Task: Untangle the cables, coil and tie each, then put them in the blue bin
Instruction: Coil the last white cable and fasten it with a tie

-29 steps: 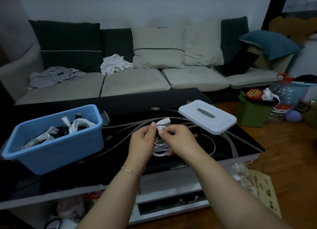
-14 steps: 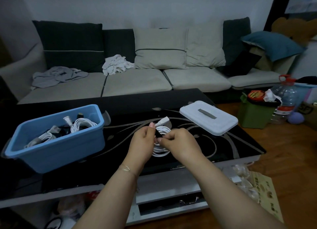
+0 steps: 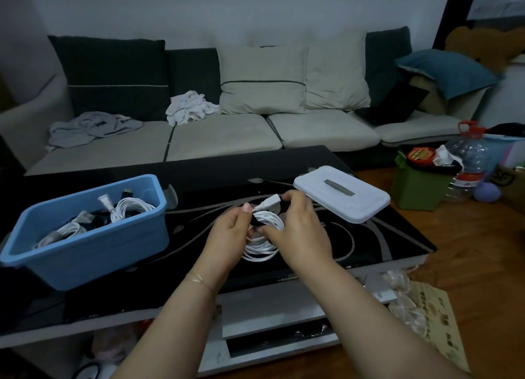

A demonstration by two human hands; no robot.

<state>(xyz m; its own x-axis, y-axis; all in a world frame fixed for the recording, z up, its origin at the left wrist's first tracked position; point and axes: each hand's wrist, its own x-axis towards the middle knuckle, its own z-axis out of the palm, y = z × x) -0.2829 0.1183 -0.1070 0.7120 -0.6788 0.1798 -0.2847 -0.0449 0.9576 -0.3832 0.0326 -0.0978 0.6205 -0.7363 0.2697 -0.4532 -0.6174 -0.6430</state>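
Both hands, left hand [image 3: 231, 231] and right hand [image 3: 298, 228], are pinching the coil [image 3: 264, 236] above the counter [image 3: 369, 236]'s near edge, bin [image 3: 85, 248] lying leftward, nearer the left.

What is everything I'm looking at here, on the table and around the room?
coiled cable: one, white, held above the table between both hands
blue bin: one, left on the table, with white coiled cables inside
lid: one, white with a grey handle, right on the table
coffee table: one, black glass top with pale swirls
sofa: one, beige seats, dark and beige cushions
clothes: two heaps, grey and white, on the sofa
blue pillow: one, right end of the sofa
green box: one, on the floor, right
water bottle: one, clear with a red cap, beside the box
left hand: grips the coil
right hand: holds the coil and its plug
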